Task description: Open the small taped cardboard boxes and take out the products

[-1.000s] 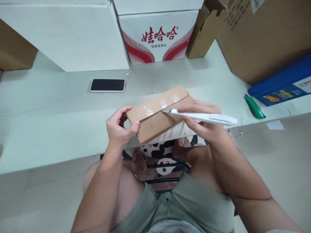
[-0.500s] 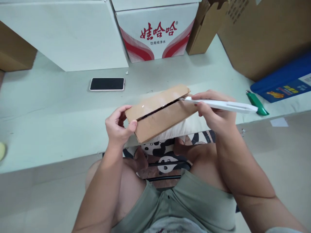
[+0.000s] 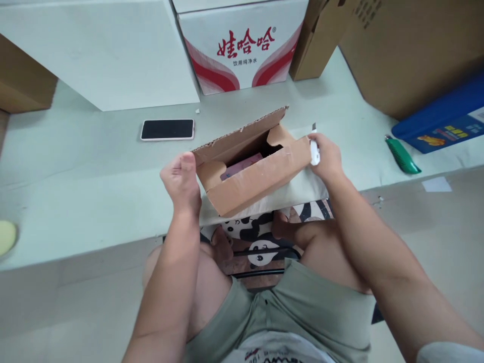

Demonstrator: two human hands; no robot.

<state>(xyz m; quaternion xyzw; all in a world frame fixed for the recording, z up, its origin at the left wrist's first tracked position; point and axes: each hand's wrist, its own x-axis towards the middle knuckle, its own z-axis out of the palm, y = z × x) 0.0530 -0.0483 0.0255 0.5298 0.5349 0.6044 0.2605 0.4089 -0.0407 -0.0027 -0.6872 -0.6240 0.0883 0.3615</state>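
Note:
A brown cardboard box (image 3: 260, 179) is tilted near the table's front edge, its long top flap raised and the inside showing. Within it lies a purplish item (image 3: 242, 166), mostly hidden by the front wall and side flaps. My left hand (image 3: 183, 179) is closed on the box's left end, thumb at the corner of the lifted flap. At the right end, my right hand (image 3: 328, 155) holds a white utility knife (image 3: 314, 153), its blade pointing away from me. That hand is close against the box's right side.
Behind the box lies a phone (image 3: 167, 129) on the table (image 3: 94, 186). A green cutter (image 3: 403, 155) lies at the right beside a blue box (image 3: 442, 126). White cartons (image 3: 245, 50) and a large brown carton (image 3: 416, 55) stand along the back.
The box's slit top has been opened, its flap swung up and away from me. My right hand has turned the knife from lying across the top to upright at the right end.

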